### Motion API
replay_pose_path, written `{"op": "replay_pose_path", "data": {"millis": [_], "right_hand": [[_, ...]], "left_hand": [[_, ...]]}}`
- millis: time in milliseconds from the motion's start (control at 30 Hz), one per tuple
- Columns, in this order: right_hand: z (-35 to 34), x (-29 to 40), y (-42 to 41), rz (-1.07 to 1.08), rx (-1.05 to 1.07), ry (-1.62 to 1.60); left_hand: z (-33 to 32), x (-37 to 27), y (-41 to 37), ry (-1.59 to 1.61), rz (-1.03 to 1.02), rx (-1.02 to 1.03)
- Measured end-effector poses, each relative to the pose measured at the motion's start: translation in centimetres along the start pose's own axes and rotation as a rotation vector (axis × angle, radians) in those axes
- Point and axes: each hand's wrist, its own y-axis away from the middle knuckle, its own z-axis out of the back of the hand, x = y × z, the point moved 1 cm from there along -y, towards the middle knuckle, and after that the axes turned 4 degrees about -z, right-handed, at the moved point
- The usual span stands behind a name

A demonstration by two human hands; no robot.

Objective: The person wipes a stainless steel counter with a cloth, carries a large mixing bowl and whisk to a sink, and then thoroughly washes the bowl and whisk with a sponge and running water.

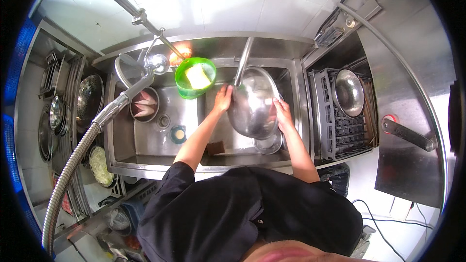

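Note:
Between my two hands a large, shiny metal bowl (253, 105) is tilted over the right basin of a steel double sink (214, 169), under the end of a faucet spout (244, 58). My left hand (222, 99) grips its left rim, and my right hand (282, 111) holds the right side. Below the bowl, a smaller metal bowl (268, 145) lies partly hidden on the basin floor. A brown scouring pad (215, 148) rests nearby. A green plastic tub (193, 92) with a yellow sponge (197, 76) stands at the divider. Whether water runs from the spout is unclear.
The left basin holds a metal pot (157, 107) with pinkish pieces and a small round container (178, 134). A flexible spray hose (83, 138) arches across the left. To the right, a grey dish rack (327, 116) carries a metal bowl (348, 92). Shelves with metal bowls stand left.

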Motion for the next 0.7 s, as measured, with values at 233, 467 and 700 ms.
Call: {"op": "replay_pose_path", "data": {"millis": [233, 467, 700], "right_hand": [[5.9, 3.8, -4.2, 0.018, 0.086, 0.364], [9.0, 4.0, -11.6, -0.079, 0.156, 0.253], [9.1, -3.5, -18.8, 0.212, -0.062, 0.679]], "left_hand": [[0.0, -2.4, -1.0, 0.265, -0.063, 0.253], [1.5, 2.8, -0.4, 0.509, 0.128, 0.189], [-2.4, -0.7, 4.1, 0.627, 0.145, 0.05]]}}
